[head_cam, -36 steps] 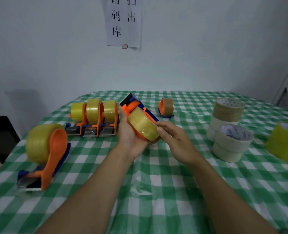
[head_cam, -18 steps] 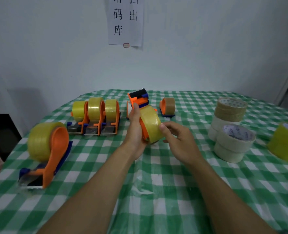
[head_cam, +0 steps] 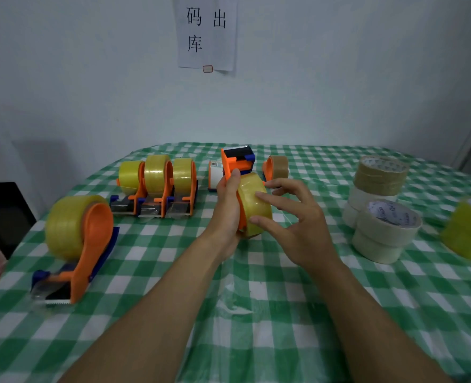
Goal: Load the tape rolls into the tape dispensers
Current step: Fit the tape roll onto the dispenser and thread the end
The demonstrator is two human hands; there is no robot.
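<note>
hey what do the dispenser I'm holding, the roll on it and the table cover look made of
The held dispenser looks like hard moulded plastic, orange and blue, smooth and slightly shiny. The roll on it is clear yellowish film tape, glossy, with light glinting on its face. The table cover is probably thin plastic sheet, green-white check with shiny creases; it could be coated cloth.

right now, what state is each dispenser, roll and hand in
held dispenser, upright, loaded
yellow roll, on the held dispenser
left hand, grips the held dispenser
right hand, fingers spread, fingertips touching the yellow roll
three dispensers in a row, loaded, standing
large dispenser, loaded, standing
stacked rolls, loose, not loaded
</note>
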